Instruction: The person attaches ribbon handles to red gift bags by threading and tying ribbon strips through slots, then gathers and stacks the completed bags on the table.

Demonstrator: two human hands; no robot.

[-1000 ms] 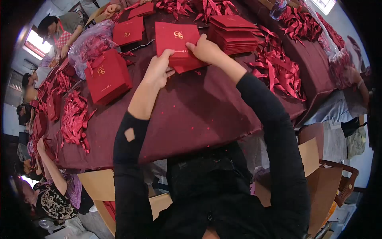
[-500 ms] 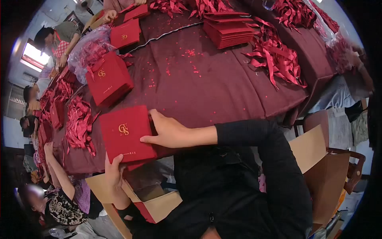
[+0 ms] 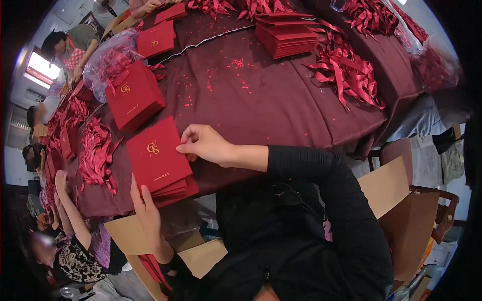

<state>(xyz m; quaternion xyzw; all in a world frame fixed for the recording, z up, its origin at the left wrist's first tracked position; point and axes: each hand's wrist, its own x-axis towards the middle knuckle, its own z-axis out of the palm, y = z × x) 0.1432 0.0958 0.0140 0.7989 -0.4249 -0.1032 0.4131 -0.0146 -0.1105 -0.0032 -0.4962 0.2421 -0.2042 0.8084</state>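
Grip first: our right hand [image 3: 208, 146] has thumb and bent fingers nearly closed at the right edge of the red bag stack [image 3: 161, 158], our left hand [image 3: 148, 213] half open at its lower left corner (thumb over the front). We see the stack at the near edge of the surface [image 3: 241, 120], gold logo up, just below another red stack [image 3: 134, 98], with ribbons [image 3: 95, 155] to the left.
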